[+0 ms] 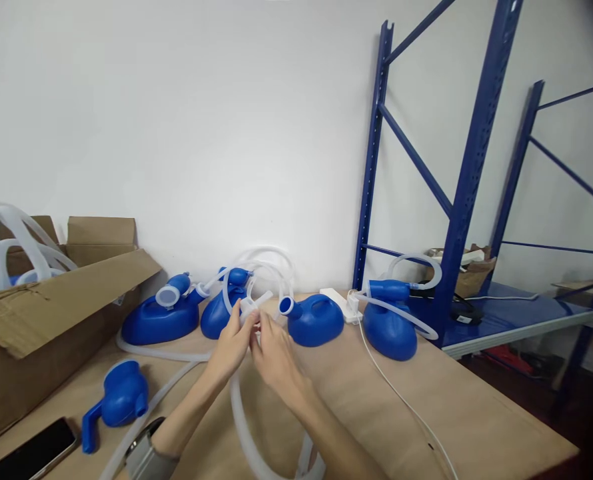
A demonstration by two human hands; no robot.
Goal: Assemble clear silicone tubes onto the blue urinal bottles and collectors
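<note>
In the middle of the head view, my left hand (pixel 231 342) and my right hand (pixel 275 353) meet, fingertips together. My left fingers pinch a translucent white plastic cap (pixel 248 305). The fingers of my right hand close on its lower side, where my knuckles hide the grip. A clear flexible tube (pixel 241 417) hangs below my hands and loops over the table; whether it joins the cap is hidden. Just right of my hands lies a blue urinal bottle (pixel 316 322) with an uncovered mouth. Behind my left hand is another blue bottle (pixel 215 317) with coiled tubing.
Further left lie a blue bottle (pixel 159 322) with a white-rimmed cup on it and a loose blue spouted piece (pixel 121 393). A cardboard box (pixel 71 313) and a phone (pixel 34 452) are at left. At right are a tubed bottle (pixel 390 331), a power strip (pixel 339 301) and blue shelving (pixel 469 167).
</note>
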